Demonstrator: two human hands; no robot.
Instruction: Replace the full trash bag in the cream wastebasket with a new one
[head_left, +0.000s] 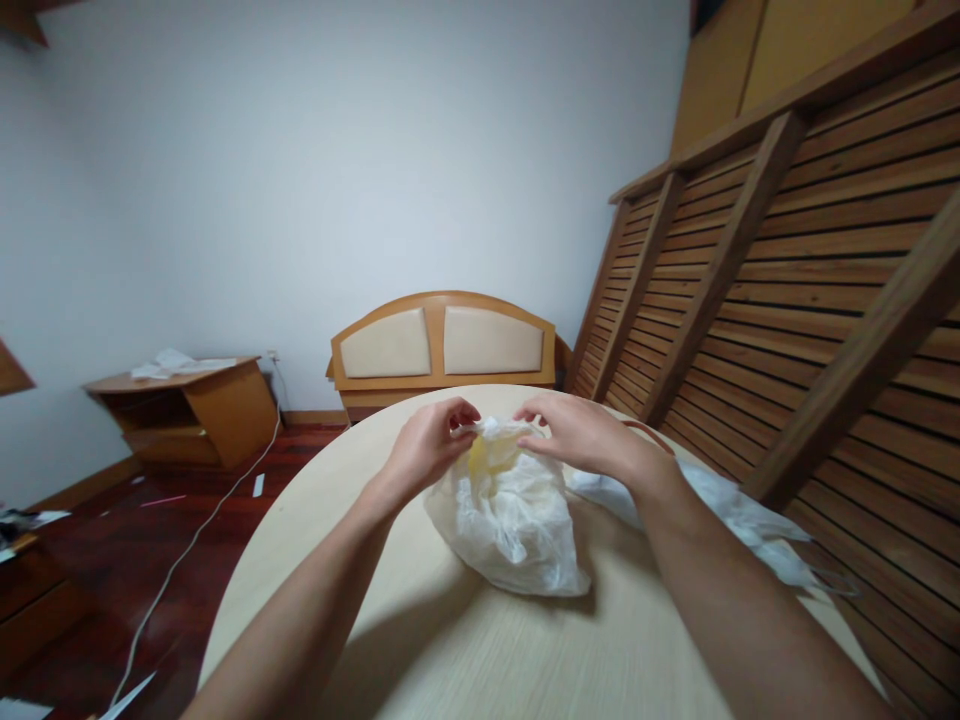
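Note:
A crumpled white plastic bag (510, 520) lies on the round pale wooden table (390, 640), with something yellow showing near its top. My left hand (429, 443) pinches the bag's upper edge on the left. My right hand (581, 432) grips the same edge on the right, fingers curled. Both hands are close together at the bag's mouth. What is inside the bag is mostly hidden.
More white plastic (742, 520) lies on the table under and beyond my right forearm. A slatted wooden frame (810, 260) leans at the right. A headboard (444, 345) stands behind the table. A low wooden cabinet (187, 410) and a white cable (195, 540) are at the left.

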